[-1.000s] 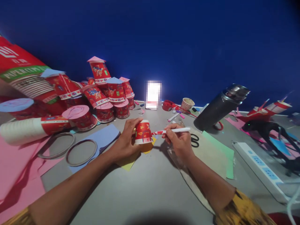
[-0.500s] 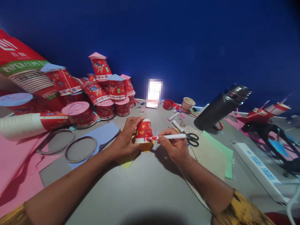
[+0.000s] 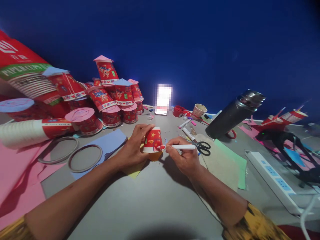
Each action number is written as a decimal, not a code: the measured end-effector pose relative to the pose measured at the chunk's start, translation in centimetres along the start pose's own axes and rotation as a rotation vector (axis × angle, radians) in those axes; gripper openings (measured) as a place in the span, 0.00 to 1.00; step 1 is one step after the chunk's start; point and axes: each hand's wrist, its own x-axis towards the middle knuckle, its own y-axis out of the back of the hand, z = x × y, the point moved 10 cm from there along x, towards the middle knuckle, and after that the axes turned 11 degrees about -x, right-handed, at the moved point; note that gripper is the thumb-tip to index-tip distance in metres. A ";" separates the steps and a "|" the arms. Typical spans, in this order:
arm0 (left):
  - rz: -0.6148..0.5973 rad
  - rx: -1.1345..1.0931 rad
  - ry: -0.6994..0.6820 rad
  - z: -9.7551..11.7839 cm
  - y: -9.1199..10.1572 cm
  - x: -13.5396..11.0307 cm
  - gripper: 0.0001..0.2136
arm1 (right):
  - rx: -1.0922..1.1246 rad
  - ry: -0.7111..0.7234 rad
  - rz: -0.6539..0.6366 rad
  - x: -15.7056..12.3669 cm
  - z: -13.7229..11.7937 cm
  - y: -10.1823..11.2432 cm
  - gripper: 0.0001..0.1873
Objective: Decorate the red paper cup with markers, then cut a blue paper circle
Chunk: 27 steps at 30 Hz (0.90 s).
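My left hand (image 3: 135,145) grips a red paper cup (image 3: 152,140) with yellow stars, held upside down, its white rim lowest. My right hand (image 3: 183,156) is closed around a white marker pen (image 3: 183,147) with a red end, which points left against the cup's lower side. Whether the tip touches the cup I cannot tell exactly. Under the cup lie yellow and orange paper pieces (image 3: 136,169). Black-handled scissors (image 3: 204,148) rest just behind my right hand, partly hidden by it.
Decorated paper cups (image 3: 107,71) with paper tops are stacked at the back left. Two tape rings (image 3: 85,158) lie on blue paper. A bright blurred phone (image 3: 163,100) stands against the blue wall. A dark flask (image 3: 233,115) and a power strip (image 3: 272,181) are on the right.
My right hand and the marker pen have shifted slightly left and tilted a little. The cup stays in my left hand. The whole view has moved very slightly.
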 end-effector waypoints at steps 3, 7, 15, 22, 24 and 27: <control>-0.003 0.024 0.016 0.0 0.1 0.0 0.42 | 0.001 0.001 -0.020 0.0 0.0 -0.2 0.08; -0.007 0.071 0.024 0.1 0.2 0.0 0.41 | -0.007 0.013 -0.019 0.1 -0.2 -0.2 0.07; -0.026 0.087 -0.005 0.4 0.0 0.0 0.41 | -0.012 0.006 -0.047 0.1 -0.2 -0.4 0.07; 0.005 0.081 0.006 0.1 0.3 -0.1 0.42 | 0.007 -0.022 -0.055 0.1 0.0 -0.5 0.07; 0.010 0.089 0.002 0.1 0.3 -0.1 0.41 | 0.023 -0.018 -0.061 0.1 0.0 -0.5 0.07; 0.023 0.071 0.023 0.1 0.4 -0.1 0.38 | 0.022 -0.039 -0.030 0.2 0.3 -0.1 0.08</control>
